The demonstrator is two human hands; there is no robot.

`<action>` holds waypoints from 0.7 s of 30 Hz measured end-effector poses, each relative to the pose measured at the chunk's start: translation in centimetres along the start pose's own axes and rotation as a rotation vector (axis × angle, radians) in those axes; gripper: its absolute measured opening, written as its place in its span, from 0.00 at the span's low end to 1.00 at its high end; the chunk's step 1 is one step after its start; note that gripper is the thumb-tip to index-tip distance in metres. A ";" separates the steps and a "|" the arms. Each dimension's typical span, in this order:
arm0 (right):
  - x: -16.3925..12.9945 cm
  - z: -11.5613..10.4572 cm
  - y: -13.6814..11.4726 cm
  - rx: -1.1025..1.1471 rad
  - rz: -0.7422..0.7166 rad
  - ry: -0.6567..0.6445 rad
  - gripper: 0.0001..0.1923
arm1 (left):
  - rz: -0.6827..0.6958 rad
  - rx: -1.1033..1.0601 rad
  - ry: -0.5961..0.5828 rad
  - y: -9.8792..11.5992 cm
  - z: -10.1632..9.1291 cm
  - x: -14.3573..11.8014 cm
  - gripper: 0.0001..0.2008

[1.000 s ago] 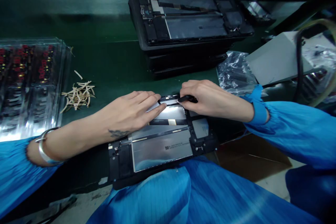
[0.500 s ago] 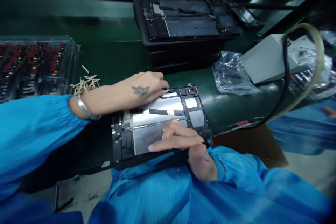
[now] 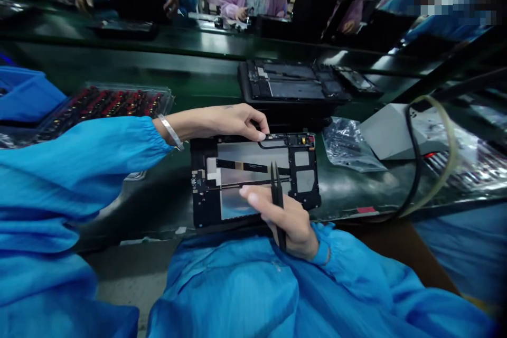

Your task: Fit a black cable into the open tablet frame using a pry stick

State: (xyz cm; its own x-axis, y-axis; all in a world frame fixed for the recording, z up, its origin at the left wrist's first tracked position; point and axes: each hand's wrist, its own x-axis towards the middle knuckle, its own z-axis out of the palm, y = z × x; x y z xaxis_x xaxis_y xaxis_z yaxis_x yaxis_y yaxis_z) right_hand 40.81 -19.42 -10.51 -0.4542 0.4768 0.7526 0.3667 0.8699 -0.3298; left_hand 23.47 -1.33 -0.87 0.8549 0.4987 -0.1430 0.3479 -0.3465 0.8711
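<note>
While left hand (image 3: 233, 121) pinches tablet frame (image 3: 253, 179), right hand (image 3: 289, 222) grips tweezers (image 3: 277, 195).

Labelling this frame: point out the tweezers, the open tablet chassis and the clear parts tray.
tweezers (image 3: 277, 195), head view, mid-shaft above the right hand.
open tablet chassis (image 3: 303, 177), head view, right-side black frame.
clear parts tray (image 3: 111, 101), head view, lid over the red parts.
</note>
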 end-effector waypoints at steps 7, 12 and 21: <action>-0.6 -7.5 2.1 -0.493 -0.264 -0.263 0.23 | 0.025 -0.172 0.142 0.7 0.6 -0.4 0.19; 0.2 -9.1 1.8 -0.150 0.113 0.216 0.16 | 0.171 -0.496 0.182 0.1 2.9 -1.6 0.12; 2.6 -7.7 0.0 0.374 0.807 0.841 0.14 | 0.378 -0.232 0.400 2.1 6.0 -5.0 0.11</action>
State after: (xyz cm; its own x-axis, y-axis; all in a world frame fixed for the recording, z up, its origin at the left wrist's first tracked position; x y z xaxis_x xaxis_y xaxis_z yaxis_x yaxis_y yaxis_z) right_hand 45.89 -19.13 -4.15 0.5126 0.7866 0.3443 -0.0187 0.4111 -0.9114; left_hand 22.23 -9.35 -1.10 0.6759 0.6510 0.3456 -0.0838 -0.3980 0.9136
